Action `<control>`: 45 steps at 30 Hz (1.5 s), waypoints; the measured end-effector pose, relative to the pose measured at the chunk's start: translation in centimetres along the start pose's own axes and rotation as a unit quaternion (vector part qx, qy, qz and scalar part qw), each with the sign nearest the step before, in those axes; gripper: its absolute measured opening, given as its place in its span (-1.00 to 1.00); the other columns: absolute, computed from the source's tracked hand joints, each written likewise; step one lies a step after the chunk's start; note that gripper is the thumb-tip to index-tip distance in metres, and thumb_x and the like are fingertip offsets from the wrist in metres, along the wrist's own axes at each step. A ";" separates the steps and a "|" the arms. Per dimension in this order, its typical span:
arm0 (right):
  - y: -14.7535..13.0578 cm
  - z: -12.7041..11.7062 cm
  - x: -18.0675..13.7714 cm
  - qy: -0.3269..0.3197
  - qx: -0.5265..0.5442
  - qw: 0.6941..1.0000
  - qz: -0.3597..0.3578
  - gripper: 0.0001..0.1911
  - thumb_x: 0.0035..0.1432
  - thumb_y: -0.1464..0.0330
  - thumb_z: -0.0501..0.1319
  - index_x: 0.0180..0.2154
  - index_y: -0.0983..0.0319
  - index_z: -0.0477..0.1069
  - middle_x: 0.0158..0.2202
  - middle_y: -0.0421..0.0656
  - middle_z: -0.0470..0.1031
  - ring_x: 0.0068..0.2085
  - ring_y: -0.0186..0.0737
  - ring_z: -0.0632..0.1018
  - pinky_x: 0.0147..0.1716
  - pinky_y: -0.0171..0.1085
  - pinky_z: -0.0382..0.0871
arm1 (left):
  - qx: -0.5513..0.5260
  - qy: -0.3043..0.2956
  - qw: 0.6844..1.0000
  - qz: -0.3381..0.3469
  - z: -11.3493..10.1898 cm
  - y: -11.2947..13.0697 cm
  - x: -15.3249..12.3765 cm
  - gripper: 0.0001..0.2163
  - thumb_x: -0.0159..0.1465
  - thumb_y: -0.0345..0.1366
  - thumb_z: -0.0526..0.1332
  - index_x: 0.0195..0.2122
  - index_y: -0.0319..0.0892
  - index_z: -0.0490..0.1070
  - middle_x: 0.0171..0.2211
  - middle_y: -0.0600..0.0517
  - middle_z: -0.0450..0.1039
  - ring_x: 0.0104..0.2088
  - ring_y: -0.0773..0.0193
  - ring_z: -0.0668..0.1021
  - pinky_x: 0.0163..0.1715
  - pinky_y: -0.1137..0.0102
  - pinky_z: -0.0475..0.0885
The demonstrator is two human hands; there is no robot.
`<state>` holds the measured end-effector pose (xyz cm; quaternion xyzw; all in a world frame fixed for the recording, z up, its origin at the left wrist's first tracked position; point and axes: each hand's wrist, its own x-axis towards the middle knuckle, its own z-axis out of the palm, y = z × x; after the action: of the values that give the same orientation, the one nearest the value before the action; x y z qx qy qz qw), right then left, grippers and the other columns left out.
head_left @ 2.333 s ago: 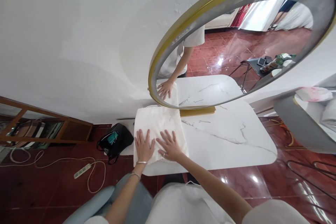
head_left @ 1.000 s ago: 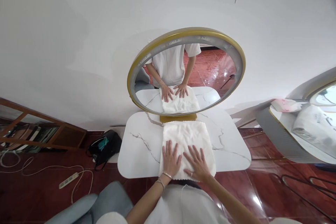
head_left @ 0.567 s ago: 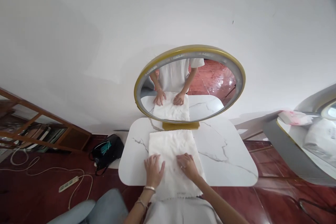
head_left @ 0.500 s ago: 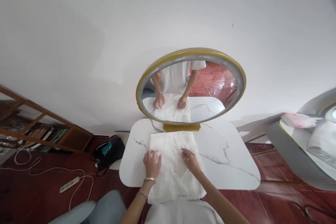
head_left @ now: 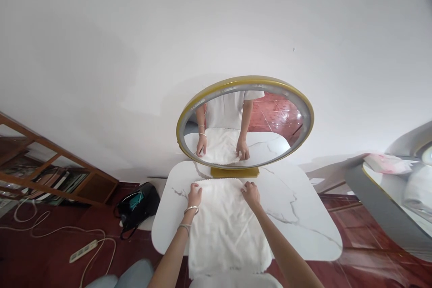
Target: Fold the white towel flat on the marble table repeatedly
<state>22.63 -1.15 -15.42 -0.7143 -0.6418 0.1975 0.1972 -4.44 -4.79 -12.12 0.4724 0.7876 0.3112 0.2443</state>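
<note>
The white towel (head_left: 226,229) lies flat along the middle of the table (head_left: 303,220), its near edge hanging over the table's near side. My left hand (head_left: 195,194) pinches the far left corner and my right hand (head_left: 250,192) the far right, each grip closed on the cloth. Taking both corners at once keeps the far edge straight, I think. Just beyond stands the round gold-rimmed mirror (head_left: 245,82), which shows my fingers curled on the cloth. A black bag (head_left: 137,200) sits on the floor to the left.

Gold-framed mirror (head_left: 270,121), black bag (head_left: 137,202), power strip (head_left: 83,251) on red floor (head_left: 50,274)
</note>
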 end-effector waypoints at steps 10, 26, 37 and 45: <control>-0.7 -2.9 -0.5 -0.049 0.124 0.991 -0.002 -0.66 -0.01 0.28 0.12 -0.12 0.14 0.23 -0.37 -0.18 0.44 -0.36 -0.19 0.49 -0.41 -0.27 0.34 | -0.060 -0.064 0.993 0.076 -3.0 0.8 -1.2 -0.59 0.10 -0.21 0.16 -0.01 -0.19 0.28 -0.32 0.02 0.53 -0.36 0.25 0.55 -0.34 0.39 0.43; -2.5 -7.7 -0.8 -0.034 0.146 0.983 -0.110 -0.75 -0.09 0.44 0.04 -0.47 0.13 0.49 -0.37 -0.15 0.58 -0.24 -0.09 0.55 -0.20 -0.15 0.42 | 0.110 -0.023 0.962 0.248 -6.8 1.7 -3.6 -0.70 0.16 -0.53 0.02 -0.36 -0.05 0.50 -0.24 0.01 0.48 -0.18 0.23 0.52 -0.19 0.37 0.45; -16.6 -20.1 0.1 0.199 0.271 0.923 -0.187 -0.78 0.17 0.26 0.13 -0.26 0.18 0.50 -0.32 -0.15 0.51 -0.61 -0.41 0.40 -0.44 -0.25 0.47 | 0.001 0.358 0.861 0.362 -15.0 11.9 0.7 -0.72 0.28 -0.15 0.17 -0.07 -0.16 0.46 -0.13 -0.10 0.36 -0.07 0.19 0.47 -0.03 0.32 0.40; -26.1 -20.1 5.6 0.439 0.221 0.788 -0.370 -0.60 0.25 0.22 0.09 0.07 0.23 0.28 0.09 0.08 0.17 0.16 0.01 0.32 0.07 0.08 0.37 | -0.113 0.356 0.862 0.341 -16.7 20.5 7.0 -0.46 0.30 -0.01 0.08 0.23 -0.20 0.16 0.04 -0.19 0.14 0.06 0.16 0.32 -0.01 0.29 0.36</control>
<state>12.10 6.39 15.37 -0.3686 -0.6402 -0.0885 0.6682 -6.72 4.57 13.49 0.5378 0.5700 0.6089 -0.1229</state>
